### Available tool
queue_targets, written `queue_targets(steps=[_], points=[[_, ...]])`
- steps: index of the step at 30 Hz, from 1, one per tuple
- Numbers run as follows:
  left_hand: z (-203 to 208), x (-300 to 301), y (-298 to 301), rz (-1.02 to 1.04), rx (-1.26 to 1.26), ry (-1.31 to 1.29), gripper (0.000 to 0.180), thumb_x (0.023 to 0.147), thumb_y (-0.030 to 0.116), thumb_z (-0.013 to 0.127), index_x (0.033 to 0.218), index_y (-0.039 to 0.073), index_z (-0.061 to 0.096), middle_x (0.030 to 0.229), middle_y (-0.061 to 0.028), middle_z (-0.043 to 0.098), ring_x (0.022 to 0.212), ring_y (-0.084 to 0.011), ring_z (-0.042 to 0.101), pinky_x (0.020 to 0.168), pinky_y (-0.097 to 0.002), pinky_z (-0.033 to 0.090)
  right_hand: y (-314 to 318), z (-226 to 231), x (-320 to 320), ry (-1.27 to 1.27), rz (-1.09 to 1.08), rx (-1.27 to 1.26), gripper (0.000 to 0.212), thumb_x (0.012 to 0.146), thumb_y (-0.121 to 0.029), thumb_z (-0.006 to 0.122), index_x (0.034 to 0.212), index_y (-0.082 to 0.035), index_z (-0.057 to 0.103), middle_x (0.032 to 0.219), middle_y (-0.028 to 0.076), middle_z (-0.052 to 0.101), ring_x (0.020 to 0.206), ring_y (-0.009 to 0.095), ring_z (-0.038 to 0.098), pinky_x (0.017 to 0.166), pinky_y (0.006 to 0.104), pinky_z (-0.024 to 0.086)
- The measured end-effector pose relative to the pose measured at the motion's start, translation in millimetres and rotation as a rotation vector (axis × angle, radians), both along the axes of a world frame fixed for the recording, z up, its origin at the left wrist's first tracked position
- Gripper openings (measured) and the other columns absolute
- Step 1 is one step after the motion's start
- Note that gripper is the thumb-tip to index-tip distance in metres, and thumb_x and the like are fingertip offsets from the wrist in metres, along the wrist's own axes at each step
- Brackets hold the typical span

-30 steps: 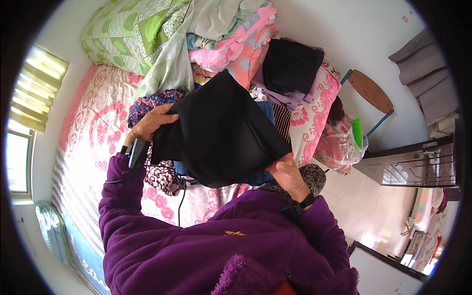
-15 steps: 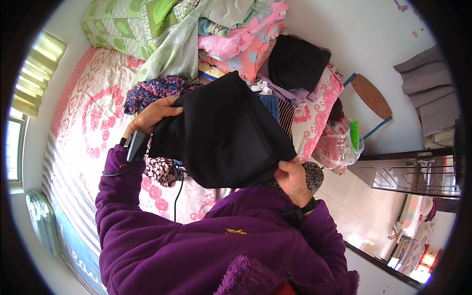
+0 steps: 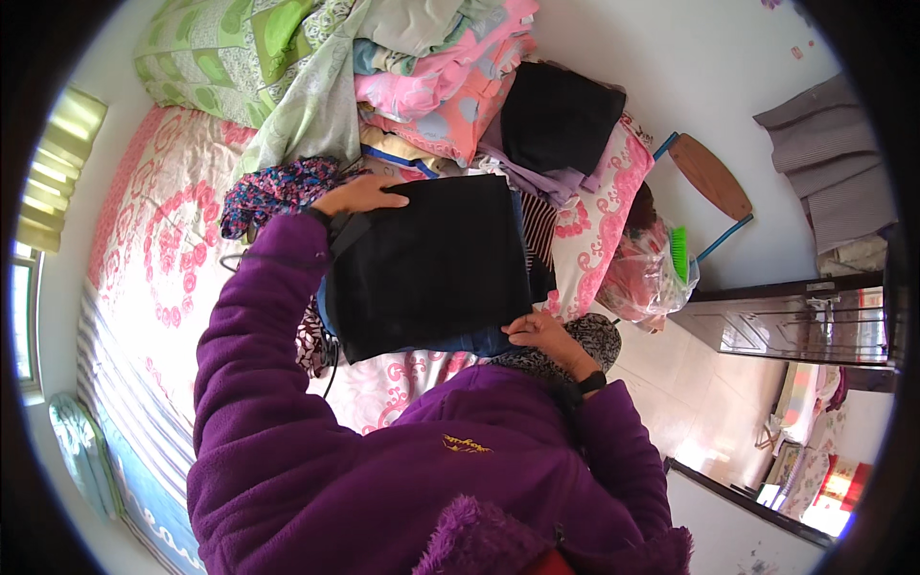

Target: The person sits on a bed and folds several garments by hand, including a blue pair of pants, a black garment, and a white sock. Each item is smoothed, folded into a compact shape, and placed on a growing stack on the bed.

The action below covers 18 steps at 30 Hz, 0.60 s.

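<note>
A folded black garment (image 3: pixel 431 264) lies nearly flat, in a rough square, in front of me. Blue denim (image 3: pixel 479 341) shows from under its near and right edges. At the far left corner my left hand (image 3: pixel 362 195) is closed on the cloth, its fingertips partly hidden. My right hand (image 3: pixel 548 340) pinches the near right corner between thumb and fingers. A floral blue and pink cloth (image 3: pixel 283 192) lies crumpled beside my left hand. Under the black garment's left side, a brown and white patterned cloth (image 3: pixel 309 345) peeks out next to a dark cable.
The bed has a pink floral sheet (image 3: pixel 192 240). Pink and pale clothes (image 3: pixel 422 91) are heaped beyond, beside a green checked bundle (image 3: pixel 201 57). Another folded black garment (image 3: pixel 561 115) rests at the far right. Past the bed stand a wooden-backed chair (image 3: pixel 709 175) and a plastic bag (image 3: pixel 652 278).
The black garment has come down from a raised, tilted position to lie flat on the denim. Both hands moved with it; my right hand shifted slightly left.
</note>
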State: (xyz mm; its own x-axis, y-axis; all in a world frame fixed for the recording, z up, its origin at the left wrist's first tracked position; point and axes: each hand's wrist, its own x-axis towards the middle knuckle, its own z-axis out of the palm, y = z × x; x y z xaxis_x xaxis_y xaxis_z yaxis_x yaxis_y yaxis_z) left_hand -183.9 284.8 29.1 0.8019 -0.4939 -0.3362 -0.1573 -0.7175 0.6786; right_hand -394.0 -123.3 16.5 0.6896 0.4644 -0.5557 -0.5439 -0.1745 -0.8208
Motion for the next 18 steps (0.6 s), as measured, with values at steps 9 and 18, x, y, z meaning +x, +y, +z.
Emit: queue_targets(steps=[9,18], points=[[-22,-32,82,0.572,-0.251,0.184,0.045,0.094,0.045,0.065,0.113,0.004,0.068,0.092,0.0004,0.065,0.078,-0.0091,0.059,0.07,-0.025,0.047,6,-6,12,-0.003,-0.515,-0.024,0.039,0.091,-0.006,0.058,0.128,0.0,0.045,0.118,0.01,0.059,0.108,0.022,0.061,0.092,0.037,0.054],[-49,-61,79,0.784,-0.897,0.575,0.042,0.096,0.04,0.063,0.12,0.006,0.062,0.11,-0.0055,0.068,0.094,-0.0178,0.067,0.078,-0.0323,0.055,17,2,19,0.049,-0.515,0.04,0.045,0.094,-0.033,0.066,0.126,-0.003,0.059,0.113,0.004,0.064,0.105,0.013,0.06,0.092,0.0289,0.047]])
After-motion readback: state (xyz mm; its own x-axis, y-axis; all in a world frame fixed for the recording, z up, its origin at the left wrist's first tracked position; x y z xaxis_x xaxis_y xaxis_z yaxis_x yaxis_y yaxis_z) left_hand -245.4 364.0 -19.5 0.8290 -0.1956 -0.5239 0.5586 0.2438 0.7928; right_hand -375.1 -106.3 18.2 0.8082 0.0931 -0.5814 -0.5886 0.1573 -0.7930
